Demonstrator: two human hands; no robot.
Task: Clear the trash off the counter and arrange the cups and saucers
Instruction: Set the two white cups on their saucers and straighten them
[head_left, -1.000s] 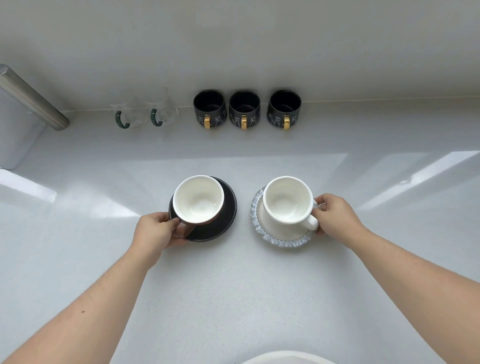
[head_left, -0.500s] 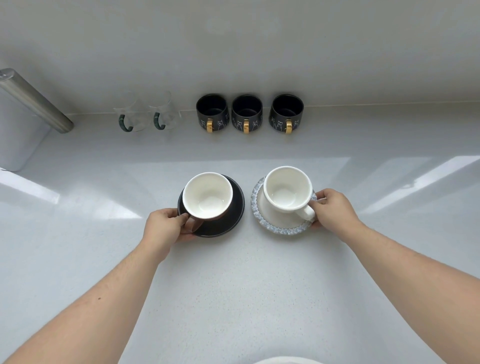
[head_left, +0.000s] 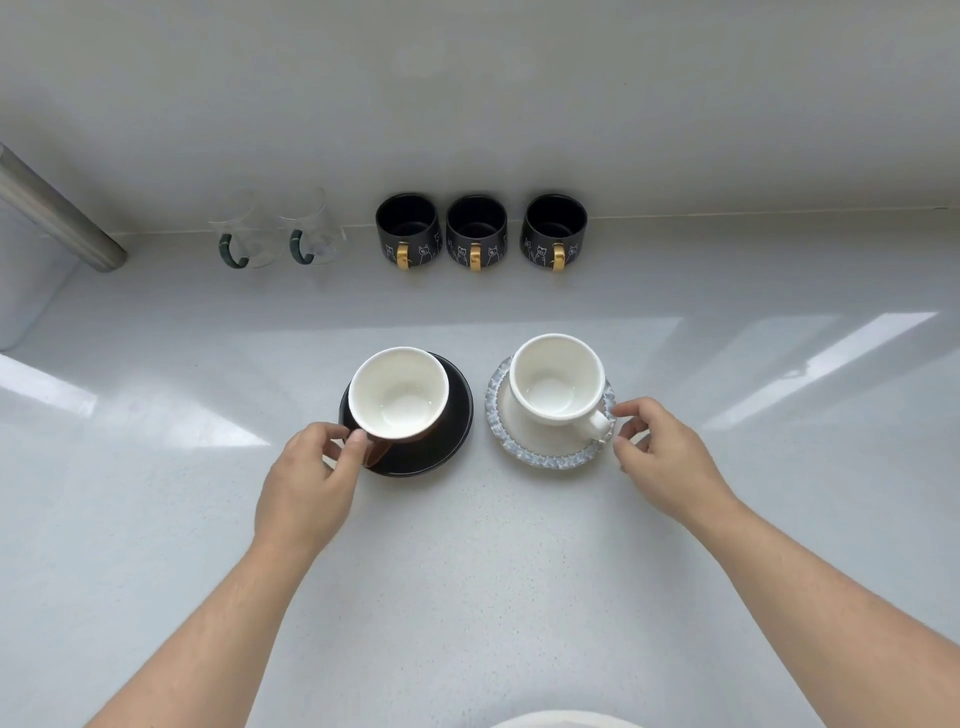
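Note:
A brown cup with a white inside (head_left: 399, 392) sits on a black saucer (head_left: 449, 447) at the middle of the white counter (head_left: 467, 571). Right of it, a white cup (head_left: 556, 379) stands on a white saucer with a blue-grey rim (head_left: 545, 458). My left hand (head_left: 306, 488) is at the black saucer's near-left edge with its fingers loose and apart; the thumb tip touches the brown cup's handle. My right hand (head_left: 667, 457) hovers just right of the white cup's handle, fingers spread, holding nothing.
Three black mugs with gold handles (head_left: 475, 231) line the back wall, with two clear glass cups with green handles (head_left: 260, 241) to their left. A metal bar (head_left: 57, 213) and a white container (head_left: 21, 280) stand at far left. A white rounded object (head_left: 566, 721) shows at the bottom edge.
Both cup-and-saucer sets slid away from me toward the wall. My hands have since loosened their hold, and the right hand has drawn back off the white cup's handle.

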